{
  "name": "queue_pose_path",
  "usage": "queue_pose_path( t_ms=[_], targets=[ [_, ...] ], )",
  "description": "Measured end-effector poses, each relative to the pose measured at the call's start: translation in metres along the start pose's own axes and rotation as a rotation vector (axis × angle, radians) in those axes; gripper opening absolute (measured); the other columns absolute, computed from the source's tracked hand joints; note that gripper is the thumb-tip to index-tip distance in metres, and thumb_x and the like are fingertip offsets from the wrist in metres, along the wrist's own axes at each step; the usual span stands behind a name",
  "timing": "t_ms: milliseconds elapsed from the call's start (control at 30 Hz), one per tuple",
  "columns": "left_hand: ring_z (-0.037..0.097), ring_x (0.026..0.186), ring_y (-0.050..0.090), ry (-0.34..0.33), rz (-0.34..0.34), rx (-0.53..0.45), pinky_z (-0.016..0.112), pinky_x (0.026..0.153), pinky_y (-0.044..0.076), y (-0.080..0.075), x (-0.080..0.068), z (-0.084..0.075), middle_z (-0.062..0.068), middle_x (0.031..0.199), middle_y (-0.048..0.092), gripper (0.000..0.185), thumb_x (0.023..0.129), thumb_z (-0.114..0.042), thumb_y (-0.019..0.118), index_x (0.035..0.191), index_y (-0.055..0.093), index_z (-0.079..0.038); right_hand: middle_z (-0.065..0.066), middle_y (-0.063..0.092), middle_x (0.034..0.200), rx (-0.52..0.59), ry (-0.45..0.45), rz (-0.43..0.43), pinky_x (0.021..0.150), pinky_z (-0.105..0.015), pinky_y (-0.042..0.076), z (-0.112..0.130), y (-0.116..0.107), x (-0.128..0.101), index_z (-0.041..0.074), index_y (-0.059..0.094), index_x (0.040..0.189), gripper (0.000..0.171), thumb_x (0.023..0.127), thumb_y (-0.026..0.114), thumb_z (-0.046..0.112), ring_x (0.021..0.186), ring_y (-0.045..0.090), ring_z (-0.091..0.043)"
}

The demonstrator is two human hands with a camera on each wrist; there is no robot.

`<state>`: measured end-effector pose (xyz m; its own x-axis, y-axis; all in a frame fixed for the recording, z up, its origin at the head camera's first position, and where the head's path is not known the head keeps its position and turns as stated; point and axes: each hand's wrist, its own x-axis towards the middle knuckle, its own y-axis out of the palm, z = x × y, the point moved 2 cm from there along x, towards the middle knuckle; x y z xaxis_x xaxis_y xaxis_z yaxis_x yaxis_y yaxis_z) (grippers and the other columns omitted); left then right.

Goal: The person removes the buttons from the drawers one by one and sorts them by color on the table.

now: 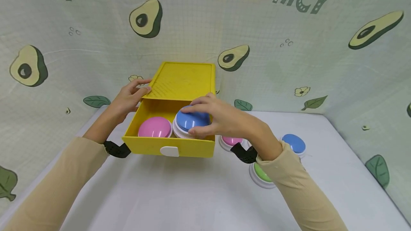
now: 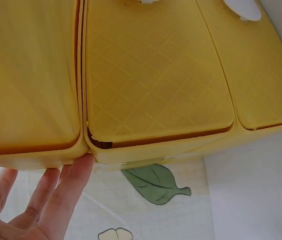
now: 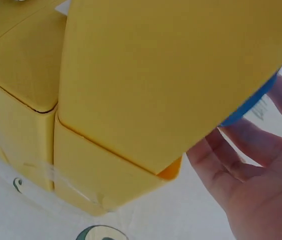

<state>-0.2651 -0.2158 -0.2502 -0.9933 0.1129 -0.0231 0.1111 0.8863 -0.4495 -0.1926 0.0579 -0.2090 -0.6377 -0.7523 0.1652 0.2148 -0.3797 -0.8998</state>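
Note:
A yellow drawer cabinet point(image 1: 183, 81) stands with its top drawer point(image 1: 189, 149) pulled out. Inside the drawer a pink-domed push button point(image 1: 155, 127) lies at left. Beside it, tilted, is a blue push button point(image 1: 192, 119) with a white base. My right hand point(image 1: 221, 115) holds this blue button, fingers over its dome and thumb at the near side. In the right wrist view, the drawer hides most of the blue button point(image 3: 251, 102). My left hand point(image 1: 128, 95) rests its fingers against the cabinet's left side. Its extended fingers point(image 2: 68, 195) touch that side near the seam between drawers.
On the white table point(image 1: 167, 195), right of the cabinet, lie a pink button point(image 1: 232, 140), a green button point(image 1: 261, 173) and another blue button point(image 1: 293, 143), partly behind the right arm. A cloth printed with avocados point(image 1: 146, 19) hangs behind and at the sides.

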Motion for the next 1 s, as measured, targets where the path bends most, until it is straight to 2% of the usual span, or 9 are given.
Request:
queue_pose_path(
  t_ms=[267, 500, 700, 867, 1000],
  targets=[
    [0.041, 0.128, 0.037, 0.008, 0.002, 0.006, 0.063, 0.098, 0.036, 0.000, 0.000, 0.000, 0.022, 0.144, 0.033, 0.055, 0.097, -0.040, 0.041, 0.147, 0.024, -0.024, -0.007, 0.051, 0.129, 0.018, -0.047, -0.222, 0.092, -0.037, 0.047, 0.000, -0.013, -0.016, 0.017, 0.057, 0.129, 0.050, 0.082, 0.070, 0.028, 0.119, 0.041, -0.021],
    [0.040, 0.127, 0.038, 0.018, 0.009, -0.002, 0.060, 0.098, 0.038, -0.001, 0.001, 0.001, 0.022, 0.144, 0.033, 0.056, 0.097, -0.040, 0.041, 0.148, 0.024, -0.024, -0.008, 0.052, 0.129, -0.028, -0.102, -0.387, 0.093, -0.038, 0.048, -0.001, -0.022, -0.038, 0.015, 0.059, 0.126, 0.052, 0.078, 0.075, 0.026, 0.120, 0.042, -0.020],
    [0.040, 0.126, 0.039, 0.024, 0.013, 0.001, 0.060, 0.098, 0.038, -0.001, 0.000, 0.000, 0.022, 0.144, 0.033, 0.056, 0.097, -0.041, 0.041, 0.147, 0.024, -0.023, -0.009, 0.054, 0.126, -0.101, -0.087, -0.459, 0.087, -0.041, 0.053, -0.010, -0.020, -0.067, 0.015, 0.061, 0.124, 0.054, 0.073, 0.079, 0.019, 0.118, 0.045, -0.023],
    [0.039, 0.126, 0.040, 0.028, 0.015, 0.000, 0.059, 0.097, 0.040, -0.001, -0.001, 0.000, 0.022, 0.143, 0.034, 0.056, 0.097, -0.041, 0.042, 0.147, 0.025, -0.023, -0.005, 0.055, 0.125, -0.165, -0.022, -0.490, 0.082, -0.035, 0.054, -0.021, -0.014, -0.093, 0.017, 0.061, 0.124, 0.058, 0.070, 0.081, 0.019, 0.115, 0.047, -0.019],
    [0.039, 0.125, 0.040, 0.024, 0.014, -0.010, 0.060, 0.097, 0.039, -0.001, -0.001, 0.001, 0.022, 0.143, 0.034, 0.056, 0.097, -0.040, 0.042, 0.147, 0.025, -0.023, -0.003, 0.054, 0.126, -0.214, 0.056, -0.497, 0.078, -0.038, 0.055, -0.030, -0.010, -0.113, 0.020, 0.061, 0.125, 0.061, 0.068, 0.082, 0.018, 0.114, 0.046, -0.018]
  ],
)
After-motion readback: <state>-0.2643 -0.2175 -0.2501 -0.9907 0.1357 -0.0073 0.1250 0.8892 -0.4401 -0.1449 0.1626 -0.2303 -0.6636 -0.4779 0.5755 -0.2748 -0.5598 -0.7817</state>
